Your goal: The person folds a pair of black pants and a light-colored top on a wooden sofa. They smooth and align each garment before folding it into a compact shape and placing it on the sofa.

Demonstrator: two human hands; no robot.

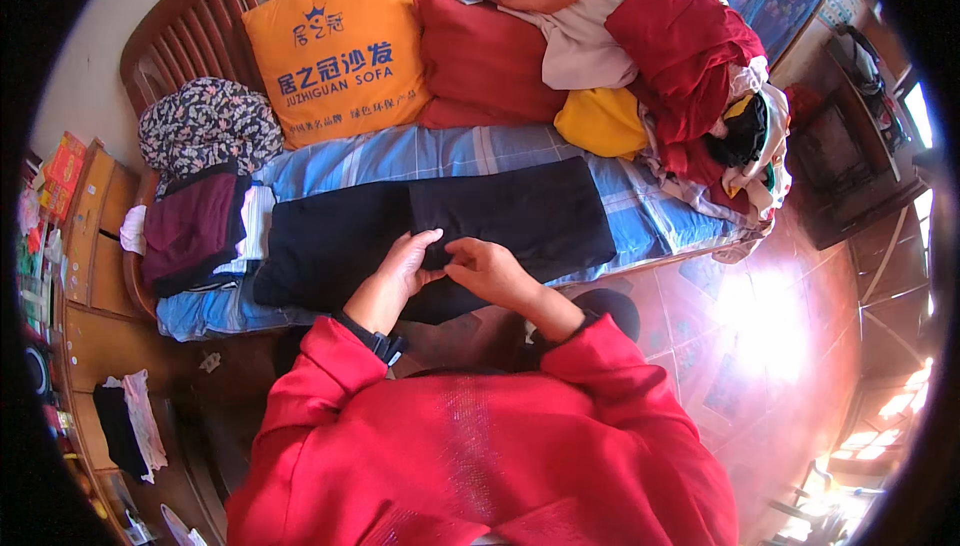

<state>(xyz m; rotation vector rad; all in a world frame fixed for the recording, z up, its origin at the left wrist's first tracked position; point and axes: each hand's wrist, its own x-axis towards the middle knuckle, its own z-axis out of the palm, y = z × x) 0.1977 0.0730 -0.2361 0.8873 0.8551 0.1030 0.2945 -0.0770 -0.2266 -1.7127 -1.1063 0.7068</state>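
A black garment (517, 208) lies spread flat across the seat in front of me, its near edge hanging over the front. Over its middle, my left hand (405, 261) has its thumb pointing towards my right hand (484, 268). The fingers of my right hand are curled, with their tips close to the left hand. Dark cloth shows between the two hands; whether either one pinches it, I cannot make out. At the left end of the seat is a stack of folded clothes with a maroon piece (187, 227) on top and a white striped piece (255, 222) beside it.
The wooden sofa (217, 28) has a blue plaid cover (480, 152). Along its back are an orange cushion (337, 58) with writing, a red cushion (480, 58) and a floral bundle (210, 126). Heaped clothes (675, 58) fill the right end. A wooden cabinet (105, 261) stands left.
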